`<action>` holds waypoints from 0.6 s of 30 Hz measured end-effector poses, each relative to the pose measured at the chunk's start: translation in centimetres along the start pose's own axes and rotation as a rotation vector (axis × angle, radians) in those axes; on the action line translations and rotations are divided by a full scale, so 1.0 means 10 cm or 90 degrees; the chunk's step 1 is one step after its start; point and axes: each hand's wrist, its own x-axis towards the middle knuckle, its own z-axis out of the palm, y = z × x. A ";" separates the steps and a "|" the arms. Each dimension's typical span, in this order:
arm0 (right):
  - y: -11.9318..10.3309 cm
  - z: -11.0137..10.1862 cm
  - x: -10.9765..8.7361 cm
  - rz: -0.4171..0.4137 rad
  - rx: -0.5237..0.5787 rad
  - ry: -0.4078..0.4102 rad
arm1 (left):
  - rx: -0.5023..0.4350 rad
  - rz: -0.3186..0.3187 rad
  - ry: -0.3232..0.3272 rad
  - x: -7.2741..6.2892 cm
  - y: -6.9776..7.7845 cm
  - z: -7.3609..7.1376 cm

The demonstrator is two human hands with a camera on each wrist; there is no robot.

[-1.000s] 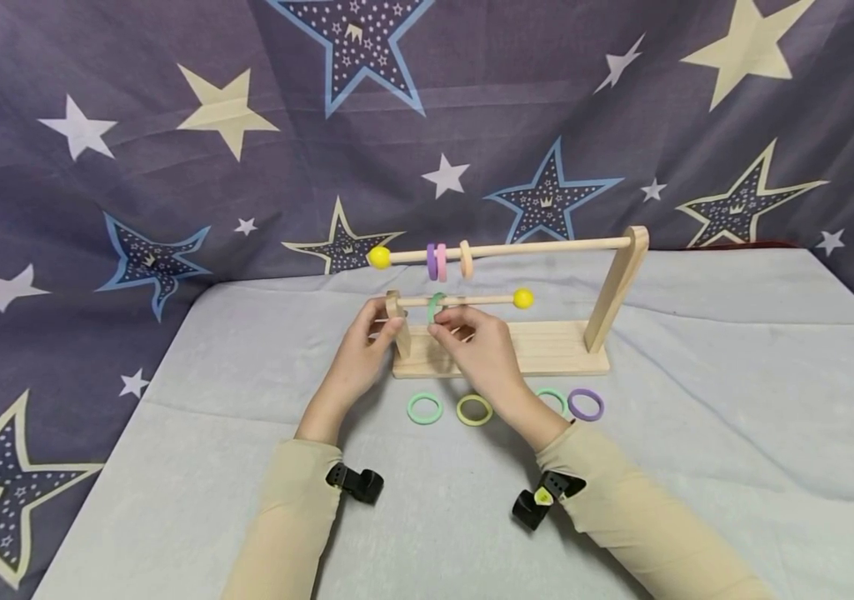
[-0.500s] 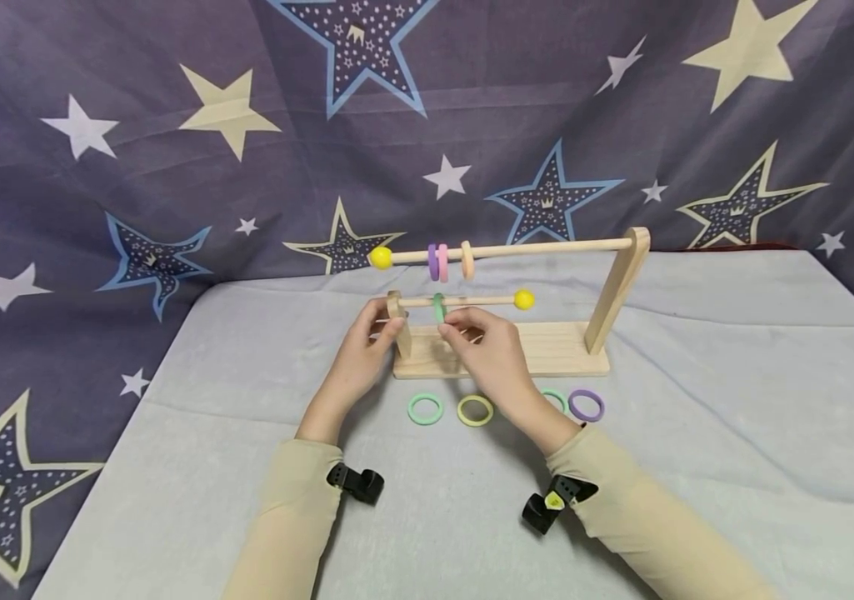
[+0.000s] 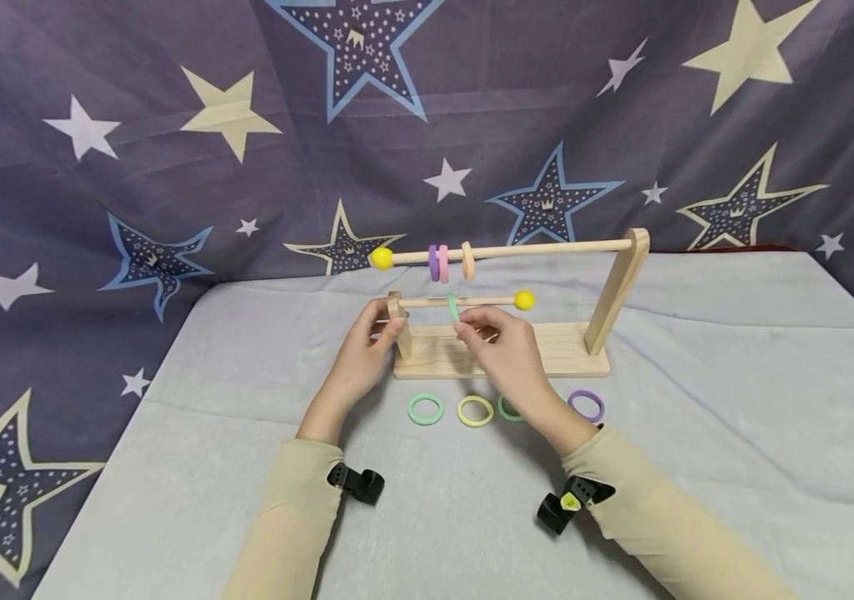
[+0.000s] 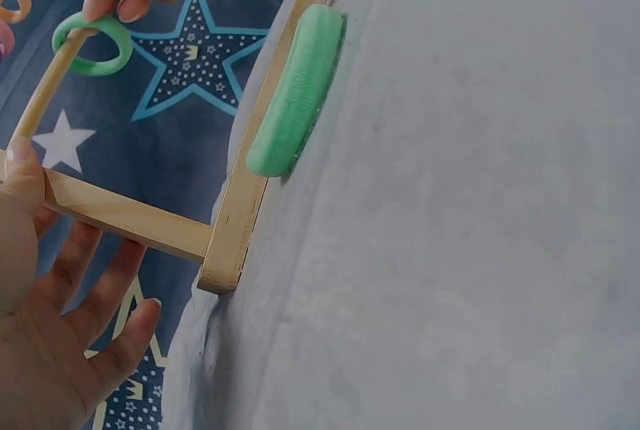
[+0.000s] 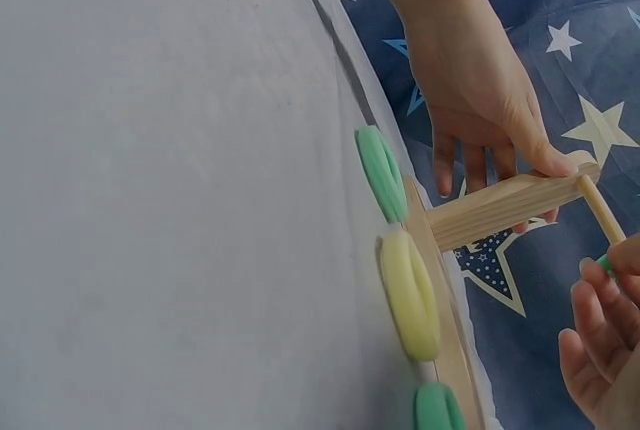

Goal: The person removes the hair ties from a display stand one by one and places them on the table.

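A wooden stand (image 3: 561, 358) has a short upright post (image 4: 130, 215) at its left end, from which a lower rod (image 3: 490, 301) runs right to a yellow ball (image 3: 523, 300). My left hand (image 3: 355, 354) grips the top of that post between thumb and fingers. With thumb and fingertips my right hand (image 3: 507, 348) pinches a green ring (image 4: 118, 62), which hangs around the lower rod near its middle. Behind it, the upper rod (image 3: 546, 248) carries a purple ring (image 3: 433, 262), a pink ring (image 3: 443, 263) and an orange ring (image 3: 467, 261).
On the grey cloth in front of the stand lie a green ring (image 3: 425, 409), a yellow ring (image 3: 475, 411), another green ring (image 3: 506, 408) partly behind the right wrist, and a purple ring (image 3: 586, 406). A star-patterned curtain (image 3: 284, 167) hangs behind.
My right hand has slid the green ring rightward along the lower rod, away from the short post. My left hand has stayed on the post.
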 end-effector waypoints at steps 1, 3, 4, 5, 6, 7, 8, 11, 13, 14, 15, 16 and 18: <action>0.00 -0.01 0.00 -0.004 -0.003 0.000 | 0.000 0.000 0.000 0.00 0.00 0.00; 0.00 -0.04 -0.01 -0.009 -0.009 0.001 | -0.001 0.000 0.000 0.00 0.00 0.00; 0.00 -0.05 -0.01 -0.011 -0.011 0.003 | -0.001 -0.001 0.000 0.00 0.00 0.00; 0.00 -0.06 -0.01 -0.012 -0.013 0.003 | -0.001 -0.001 0.000 0.00 0.00 0.00; 0.00 -0.07 -0.01 -0.013 -0.014 0.004 | -0.002 -0.001 0.000 0.00 0.00 0.00; 0.00 -0.08 -0.01 -0.013 -0.013 0.004 | -0.003 -0.001 0.000 0.00 0.00 0.00; 0.01 -0.08 -0.01 -0.013 -0.012 0.005 | -0.004 -0.001 0.001 0.00 0.00 0.00; 0.02 -0.10 -0.01 -0.015 -0.014 0.009 | -0.005 -0.002 0.001 0.00 0.00 0.00; 0.03 -0.12 -0.01 -0.015 -0.016 0.013 | -0.005 -0.002 0.001 0.00 -0.01 0.00; 0.04 -0.12 0.00 -0.014 -0.017 0.014 | -0.004 -0.002 0.001 0.00 -0.01 0.00; 0.05 -0.13 0.00 -0.013 -0.019 0.015 | -0.004 -0.002 0.001 0.00 -0.01 0.00; 0.05 -0.13 0.00 -0.011 -0.020 0.015 | -0.003 -0.002 0.001 0.00 -0.01 0.00; 0.05 -0.14 0.00 -0.009 -0.022 0.015 | -0.002 -0.003 0.001 0.00 0.00 0.00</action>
